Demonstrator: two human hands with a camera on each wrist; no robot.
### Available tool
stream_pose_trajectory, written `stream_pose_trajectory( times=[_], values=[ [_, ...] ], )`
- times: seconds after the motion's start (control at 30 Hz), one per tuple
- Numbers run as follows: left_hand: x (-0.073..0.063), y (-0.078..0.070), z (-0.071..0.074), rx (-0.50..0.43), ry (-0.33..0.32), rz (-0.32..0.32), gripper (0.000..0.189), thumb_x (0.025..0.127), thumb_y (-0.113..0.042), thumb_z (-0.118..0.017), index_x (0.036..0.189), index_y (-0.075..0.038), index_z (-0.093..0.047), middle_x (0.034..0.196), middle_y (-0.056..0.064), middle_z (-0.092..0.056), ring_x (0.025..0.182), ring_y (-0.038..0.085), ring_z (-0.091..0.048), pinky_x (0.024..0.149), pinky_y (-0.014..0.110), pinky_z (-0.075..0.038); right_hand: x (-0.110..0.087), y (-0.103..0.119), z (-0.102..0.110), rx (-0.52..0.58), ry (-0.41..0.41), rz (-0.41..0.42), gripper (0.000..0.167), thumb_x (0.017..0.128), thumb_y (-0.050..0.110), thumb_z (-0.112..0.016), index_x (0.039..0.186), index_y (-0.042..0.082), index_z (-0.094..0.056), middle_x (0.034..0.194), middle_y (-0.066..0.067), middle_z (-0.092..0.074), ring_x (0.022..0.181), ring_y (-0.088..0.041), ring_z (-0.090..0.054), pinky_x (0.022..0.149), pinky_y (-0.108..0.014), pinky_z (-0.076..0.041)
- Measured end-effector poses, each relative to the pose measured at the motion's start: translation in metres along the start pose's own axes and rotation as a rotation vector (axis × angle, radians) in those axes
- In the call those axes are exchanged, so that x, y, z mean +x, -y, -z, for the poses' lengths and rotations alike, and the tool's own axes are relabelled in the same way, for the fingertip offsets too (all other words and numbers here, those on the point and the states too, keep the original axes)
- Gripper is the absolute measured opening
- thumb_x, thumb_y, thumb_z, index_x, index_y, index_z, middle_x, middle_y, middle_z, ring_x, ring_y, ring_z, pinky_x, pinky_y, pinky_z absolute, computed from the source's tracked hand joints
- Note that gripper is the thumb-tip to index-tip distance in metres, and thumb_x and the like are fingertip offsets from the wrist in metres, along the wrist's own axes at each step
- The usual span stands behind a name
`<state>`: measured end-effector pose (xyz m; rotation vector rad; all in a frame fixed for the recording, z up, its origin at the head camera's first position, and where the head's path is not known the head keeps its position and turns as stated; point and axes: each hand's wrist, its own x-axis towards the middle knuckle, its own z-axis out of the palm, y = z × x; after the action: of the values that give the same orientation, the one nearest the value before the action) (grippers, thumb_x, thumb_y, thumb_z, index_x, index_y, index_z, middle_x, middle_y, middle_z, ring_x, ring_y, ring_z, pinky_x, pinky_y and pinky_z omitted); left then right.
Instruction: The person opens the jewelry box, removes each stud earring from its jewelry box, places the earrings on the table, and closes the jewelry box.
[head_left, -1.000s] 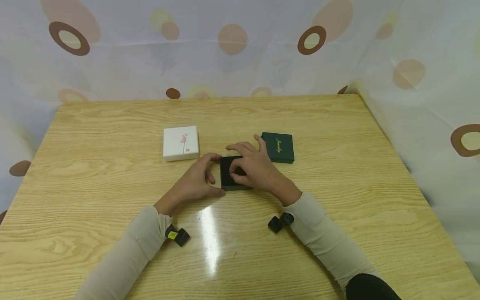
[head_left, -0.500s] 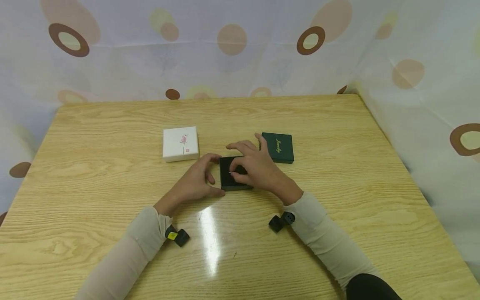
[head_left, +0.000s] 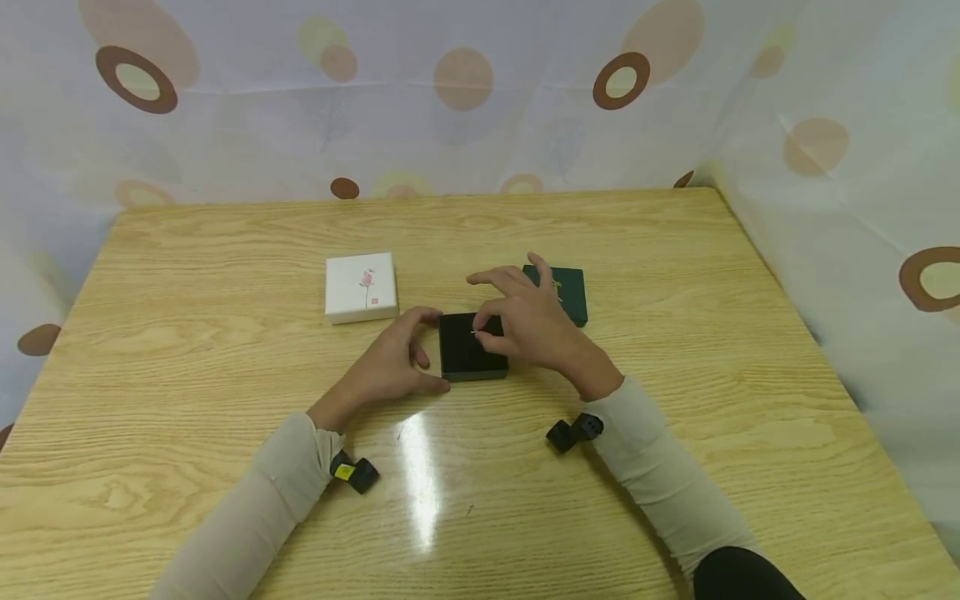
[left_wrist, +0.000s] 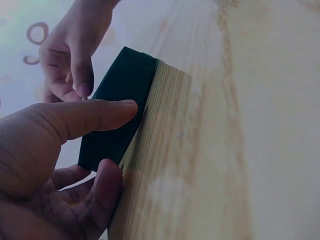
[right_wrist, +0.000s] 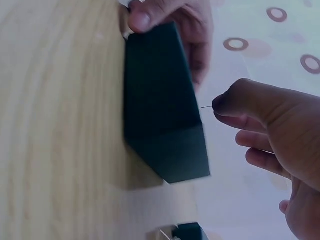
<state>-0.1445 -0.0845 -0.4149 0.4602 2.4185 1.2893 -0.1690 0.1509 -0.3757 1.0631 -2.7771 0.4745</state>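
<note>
A dark green jewelry box point(head_left: 468, 357) with a black padded inside stands uncovered at the middle of the table. My left hand point(head_left: 390, 357) grips it from the left, thumb along the near side and a finger at the far corner, as the left wrist view shows on the box's green side point(left_wrist: 120, 80). Just over the padding, my right hand point(head_left: 536, 327) pinches a thin metal pin point(right_wrist: 206, 107) between thumb and index finger. The pin's shaft sticks out of the fingertips; whatever else belongs to it is hidden by them. The other right fingers are spread away.
Behind the right hand lies the green lid point(head_left: 574, 297) with gold lettering, partly covered by that hand. A white box point(head_left: 360, 287) with a pink flower printed on top stands to the back left. The wooden table point(head_left: 247, 250) ends at a patterned cloth point(head_left: 525, 142) behind.
My right hand has moved up and to the right with the pin, uncovering more of the black padding and overlapping the lid more. The left hand and the box have stayed in place.
</note>
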Motion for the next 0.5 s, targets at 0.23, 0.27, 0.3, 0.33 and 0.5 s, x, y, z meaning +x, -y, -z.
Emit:
stream_pose_trajectory(
  times=[0.23,0.27,0.3,0.33,0.5],
  values=[
    [0.0,0.0,-0.001,-0.003,-0.002,0.006,0.093,0.07,-0.016,-0.09,0.148,-0.011,-0.038,0.14,0.009,-0.05,0.089,0.019,-0.059,0.078,0.03,-0.047,-0.003,-0.014,0.009,0.032,-0.001,-0.036,0.008,0.086,0.023,-0.075,0.078,0.023,-0.074,0.139,-0.005,-0.059,0.132,-0.029,-0.05,0.116,-0.071,-0.007],
    [0.0,0.001,-0.001,-0.003,-0.003,0.006,0.093,0.07,-0.016,-0.09,0.148,-0.011,-0.038,0.139,0.009,-0.051,0.089,0.019,-0.059,0.078,0.03,-0.047,-0.004,-0.016,0.01,0.04,-0.002,-0.041,0.008,0.086,0.023,-0.075,0.078,0.023,-0.074,0.139,-0.006,-0.059,0.132,-0.03,-0.049,0.116,-0.071,-0.007],
    [0.0,0.001,-0.001,-0.004,-0.004,0.006,0.093,0.07,-0.016,-0.09,0.147,-0.011,-0.039,0.139,0.009,-0.051,0.089,0.019,-0.059,0.078,0.03,-0.047,-0.005,-0.018,0.012,0.042,-0.002,-0.047,0.007,0.086,0.023,-0.075,0.079,0.023,-0.075,0.139,-0.006,-0.059,0.132,-0.03,-0.049,0.116,-0.07,-0.007],
    [0.0,0.002,-0.001,-0.004,-0.003,0.005,0.093,0.07,-0.016,-0.09,0.147,-0.011,-0.039,0.139,0.009,-0.051,0.088,0.018,-0.058,0.078,0.03,-0.047,-0.006,-0.02,0.013,0.042,-0.001,-0.052,0.007,0.087,0.023,-0.075,0.08,0.023,-0.075,0.14,-0.006,-0.059,0.132,-0.03,-0.049,0.116,-0.07,-0.006],
    [0.0,0.0,0.0,-0.005,0.001,0.003,0.093,0.071,-0.016,-0.09,0.148,-0.012,-0.038,0.137,0.008,-0.052,0.089,0.019,-0.058,0.079,0.031,-0.047,-0.01,-0.03,0.022,0.035,0.016,-0.091,0.006,0.087,0.024,-0.074,0.081,0.023,-0.075,0.14,-0.007,-0.058,0.133,-0.031,-0.047,0.116,-0.07,-0.005]
  ],
)
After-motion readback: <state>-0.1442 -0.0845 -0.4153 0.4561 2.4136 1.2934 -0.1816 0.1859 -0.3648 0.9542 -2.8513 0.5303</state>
